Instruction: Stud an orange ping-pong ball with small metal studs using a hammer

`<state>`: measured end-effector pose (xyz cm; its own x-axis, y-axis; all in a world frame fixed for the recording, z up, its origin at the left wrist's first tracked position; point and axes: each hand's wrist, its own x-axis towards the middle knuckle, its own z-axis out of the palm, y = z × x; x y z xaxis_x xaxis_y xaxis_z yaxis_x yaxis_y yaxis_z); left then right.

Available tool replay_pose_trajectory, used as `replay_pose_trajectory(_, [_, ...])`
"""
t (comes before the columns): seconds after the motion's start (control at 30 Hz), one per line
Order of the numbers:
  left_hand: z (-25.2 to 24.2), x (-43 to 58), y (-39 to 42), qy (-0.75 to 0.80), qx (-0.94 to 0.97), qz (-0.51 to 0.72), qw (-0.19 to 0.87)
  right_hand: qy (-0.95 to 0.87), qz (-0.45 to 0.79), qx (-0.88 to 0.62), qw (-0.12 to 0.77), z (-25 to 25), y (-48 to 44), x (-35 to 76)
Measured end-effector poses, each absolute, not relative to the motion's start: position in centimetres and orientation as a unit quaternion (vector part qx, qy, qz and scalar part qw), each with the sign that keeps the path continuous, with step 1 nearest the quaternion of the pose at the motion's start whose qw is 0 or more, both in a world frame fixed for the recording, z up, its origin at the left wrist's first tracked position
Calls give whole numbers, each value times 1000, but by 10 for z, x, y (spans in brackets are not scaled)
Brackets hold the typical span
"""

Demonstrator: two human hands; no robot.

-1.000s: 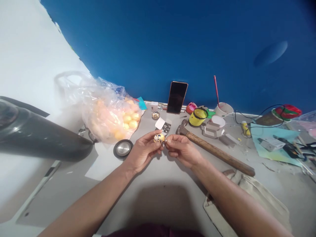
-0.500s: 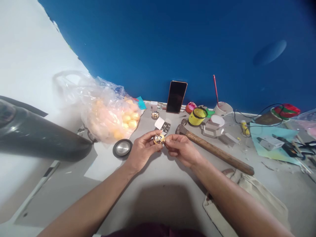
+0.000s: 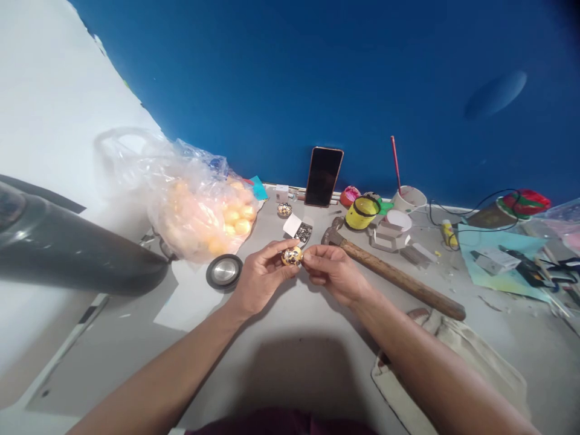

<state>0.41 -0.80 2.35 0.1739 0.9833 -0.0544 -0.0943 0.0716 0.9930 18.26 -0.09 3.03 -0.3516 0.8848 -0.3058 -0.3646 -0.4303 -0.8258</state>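
Observation:
My left hand is closed round a small yellow ball, its thumb and fingers gripping the sides. Dark and shiny pale pieces cover much of the ball's visible face. At the ball's right edge, my right hand has thumb and forefinger pressed together. Whatever lies in that pinch is too small to make out. Just beyond the hands sits a small open box of dark shiny bits, with a white flap beside it. A similar studded ball rests farther back on the table.
A clear plastic bag of orange balls and a round black-rimmed metal dish are on the left. A phone leans against the blue wall. To the right lie a hammer, a yellow tub, a white cup and a cloth bag.

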Motion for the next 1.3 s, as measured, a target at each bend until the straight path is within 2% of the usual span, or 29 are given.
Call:
replay_pose_trajectory(0.53, [20, 3, -9, 440, 560, 467, 524, -371, 726, -420, 397, 29, 1, 186])
replay_pose_trajectory(0.77, [31, 4, -13, 454, 583, 502, 450, -393, 700, -437, 406, 32, 1, 187])
replay_pose_trajectory(0.9, [33, 2, -11, 445, 534, 483, 532, -356, 754, -346, 431, 35, 1, 190])
replay_pose_trajectory(1.0, [32, 3, -12, 435, 509, 473, 573, -349, 765, -333, 426, 35, 1, 189])
replay_pose_trajectory(1.3, [32, 5, -17, 451, 532, 469, 541, -359, 741, -379, 422, 34, -2, 184])
